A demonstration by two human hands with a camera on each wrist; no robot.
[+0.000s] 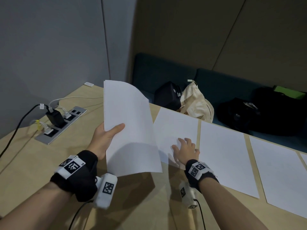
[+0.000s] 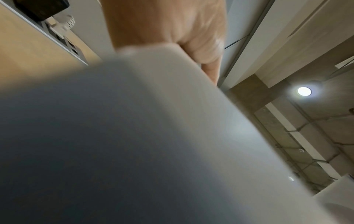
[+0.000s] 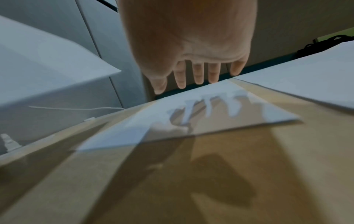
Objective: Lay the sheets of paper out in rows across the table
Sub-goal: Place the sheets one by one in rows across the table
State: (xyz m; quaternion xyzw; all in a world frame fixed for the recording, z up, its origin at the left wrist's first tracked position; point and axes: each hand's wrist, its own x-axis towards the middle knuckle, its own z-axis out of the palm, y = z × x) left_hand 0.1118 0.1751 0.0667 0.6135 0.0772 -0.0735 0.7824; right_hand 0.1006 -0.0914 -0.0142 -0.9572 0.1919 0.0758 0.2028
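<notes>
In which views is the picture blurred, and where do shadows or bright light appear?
Head view: sharp; the held stack of paper shadows the table. Left wrist view: the stack fills the frame, blurred and dark; a ceiling lamp flares. Right wrist view: soft blur; the right hand casts finger shadows on the laid sheet.

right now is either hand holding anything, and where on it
The left hand grips the stack of paper at its left edge, thumb on top. The right hand holds nothing, its fingers spread above a laid sheet.
</notes>
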